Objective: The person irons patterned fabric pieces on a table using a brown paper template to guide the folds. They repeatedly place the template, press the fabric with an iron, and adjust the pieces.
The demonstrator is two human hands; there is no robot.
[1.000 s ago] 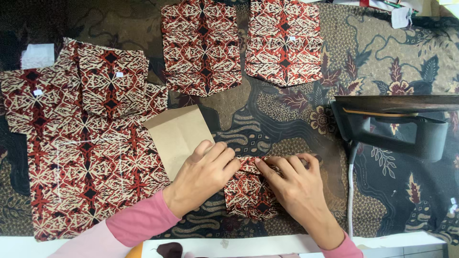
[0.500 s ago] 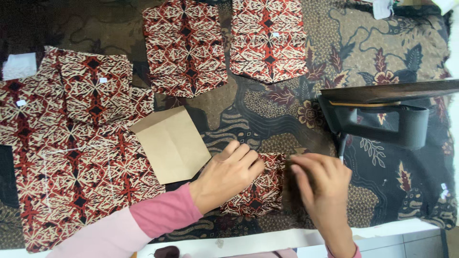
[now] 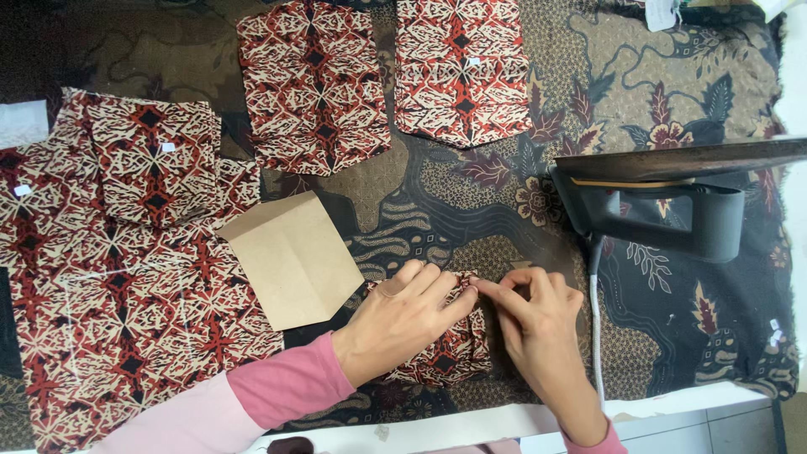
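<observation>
Red batik piece (image 3: pixel 450 353) lies under my flat left hand (image 3: pixel 403 319); my right hand (image 3: pixel 534 315) pinches its top edge. Tan card (image 3: pixel 290 261) sits just left; 2 white labels (image 3: pixel 21 191) mark nearby stacked panels (image 3: pixel 126 286).

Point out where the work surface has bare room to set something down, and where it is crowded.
Bare batik cover shows between the tan paper template, the two upper fabric pieces and the iron; another patch lies right of the iron's cord. The left side is crowded with overlapping red fabric pieces. The left hand and right hand cover a small piece.
</observation>
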